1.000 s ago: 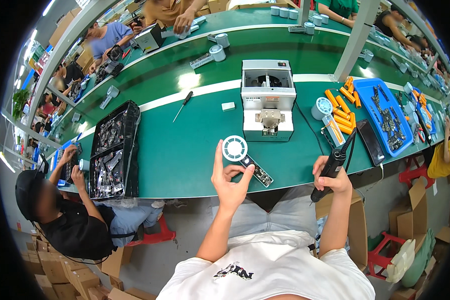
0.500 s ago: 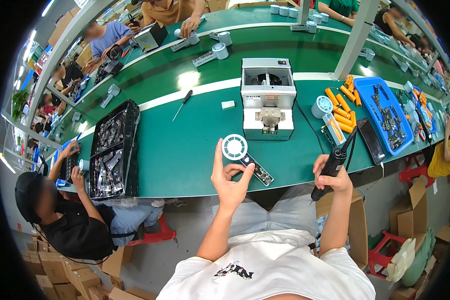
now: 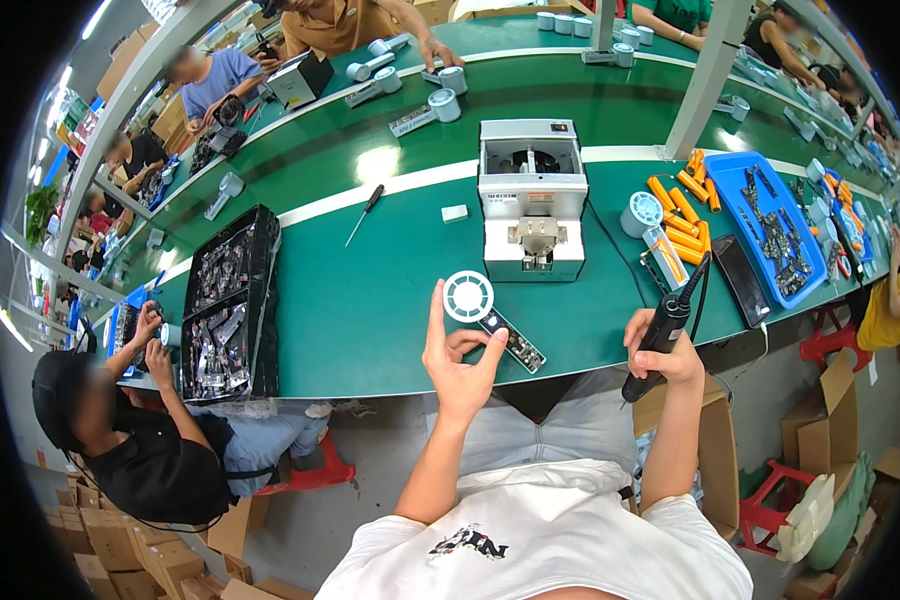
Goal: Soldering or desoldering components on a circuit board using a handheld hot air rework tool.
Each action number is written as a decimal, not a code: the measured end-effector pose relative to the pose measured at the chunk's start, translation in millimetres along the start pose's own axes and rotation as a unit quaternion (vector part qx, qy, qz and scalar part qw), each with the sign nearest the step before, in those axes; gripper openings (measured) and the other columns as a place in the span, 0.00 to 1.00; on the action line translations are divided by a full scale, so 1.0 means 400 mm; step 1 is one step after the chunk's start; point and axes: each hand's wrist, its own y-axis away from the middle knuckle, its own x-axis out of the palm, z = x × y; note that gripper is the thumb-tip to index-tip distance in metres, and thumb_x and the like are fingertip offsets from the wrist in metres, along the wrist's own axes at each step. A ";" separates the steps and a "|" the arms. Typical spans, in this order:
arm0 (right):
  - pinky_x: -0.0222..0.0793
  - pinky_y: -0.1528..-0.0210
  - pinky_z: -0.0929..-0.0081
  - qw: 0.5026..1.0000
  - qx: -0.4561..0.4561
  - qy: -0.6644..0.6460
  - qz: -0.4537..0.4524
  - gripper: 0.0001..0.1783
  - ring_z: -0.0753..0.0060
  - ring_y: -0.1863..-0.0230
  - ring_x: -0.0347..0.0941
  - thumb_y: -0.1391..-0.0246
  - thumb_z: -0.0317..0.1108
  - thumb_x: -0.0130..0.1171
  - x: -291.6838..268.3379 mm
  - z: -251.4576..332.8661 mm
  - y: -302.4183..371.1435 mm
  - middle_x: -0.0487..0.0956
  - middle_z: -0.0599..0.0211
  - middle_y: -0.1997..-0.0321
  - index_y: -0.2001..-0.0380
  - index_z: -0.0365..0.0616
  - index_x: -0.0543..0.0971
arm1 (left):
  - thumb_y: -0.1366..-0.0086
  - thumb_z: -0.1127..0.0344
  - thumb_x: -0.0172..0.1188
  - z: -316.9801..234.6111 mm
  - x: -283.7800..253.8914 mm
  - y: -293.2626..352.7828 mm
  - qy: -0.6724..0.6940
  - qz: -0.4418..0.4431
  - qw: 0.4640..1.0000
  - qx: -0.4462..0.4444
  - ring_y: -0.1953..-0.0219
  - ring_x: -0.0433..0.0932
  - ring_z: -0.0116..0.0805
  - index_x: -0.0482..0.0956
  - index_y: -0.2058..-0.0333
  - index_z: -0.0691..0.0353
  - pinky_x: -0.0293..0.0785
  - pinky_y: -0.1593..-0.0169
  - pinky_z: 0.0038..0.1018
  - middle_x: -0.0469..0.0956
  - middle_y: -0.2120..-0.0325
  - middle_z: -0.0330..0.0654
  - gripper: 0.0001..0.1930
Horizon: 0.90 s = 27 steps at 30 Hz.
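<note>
My left hand pinches a small handheld fan near the table's front edge. Its round, light-blue grille faces up, and a circuit board shows in its handle, which slants toward the lower right. In my right hand is a black electric screwdriver, gripped with its bit pointing down and its cord end up. It stays apart from the fan. Beyond the fan stands a white-and-black box-shaped machine with an open top and a metal piece at its front, likely a screw feeder.
At left lies a black tray of parts; a screwdriver and a small white block lie behind. To the right are orange battery cells, another fan, a phone and a blue tray of boards. Co-workers sit around.
My hands, the fan and the electric screwdriver have hardly moved. Across the table, a co-worker's hand has shifted right to another fan. The view has tilted slightly.
</note>
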 end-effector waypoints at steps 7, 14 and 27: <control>0.67 0.77 0.79 1.000 0.003 -0.004 -0.002 0.19 0.78 0.80 0.74 0.54 0.32 0.74 0.000 0.001 -0.001 0.79 0.65 0.78 0.63 0.35 0.76 | 0.43 0.81 0.69 0.002 0.002 -0.003 -0.001 0.001 1.000 -0.001 0.68 0.82 0.25 0.52 0.28 0.72 0.82 0.58 0.24 0.82 0.59 0.47 0.47; 0.67 0.77 0.79 1.000 0.002 -0.008 0.007 0.19 0.77 0.81 0.74 0.54 0.32 0.74 -0.004 0.004 -0.007 0.79 0.65 0.78 0.63 0.35 0.76 | 0.48 0.75 0.76 0.005 0.005 -0.010 -0.018 -0.002 0.998 0.062 0.52 0.81 0.35 0.57 0.31 0.68 0.82 0.54 0.27 0.70 0.40 0.50 0.49; 0.68 0.77 0.78 1.000 0.002 -0.023 0.007 0.18 0.76 0.81 0.74 0.52 0.29 0.72 -0.013 -0.013 0.007 0.78 0.65 0.80 0.62 0.34 0.75 | 0.51 0.79 0.66 -0.054 -0.028 -0.224 -0.225 -0.060 0.969 0.081 0.51 0.77 0.39 0.67 0.36 0.57 0.84 0.54 0.35 0.67 0.40 0.49 0.40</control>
